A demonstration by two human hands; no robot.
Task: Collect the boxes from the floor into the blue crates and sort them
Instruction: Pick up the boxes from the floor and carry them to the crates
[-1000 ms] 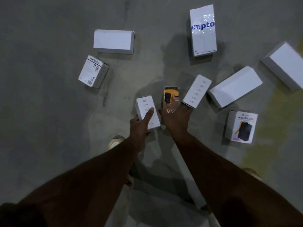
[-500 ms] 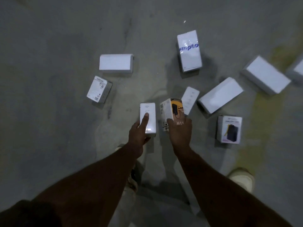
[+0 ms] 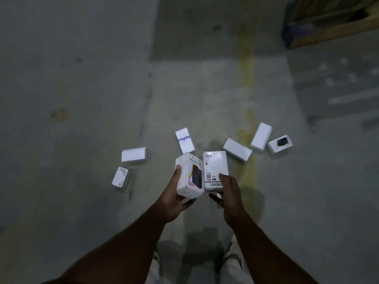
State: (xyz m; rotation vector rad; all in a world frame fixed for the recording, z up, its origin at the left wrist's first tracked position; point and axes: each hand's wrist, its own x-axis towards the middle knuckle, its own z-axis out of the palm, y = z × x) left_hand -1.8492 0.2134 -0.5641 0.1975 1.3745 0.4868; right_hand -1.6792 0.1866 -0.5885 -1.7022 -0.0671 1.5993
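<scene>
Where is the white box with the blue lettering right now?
The white box with blue lettering lies on the grey concrete floor at centre of the head view, just beyond the boxes held in both hands.

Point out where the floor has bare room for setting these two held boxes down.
Bare concrete left of the plain white box and barcode box, and between them and the blue-lettered box. Crowded at right: three boxes cluster by the yellow line.

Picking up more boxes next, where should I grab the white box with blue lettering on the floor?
Grip the box with blue lettering across its two long sides, from above: it lies flat, long and narrow, with floor clear along both sides.
</scene>
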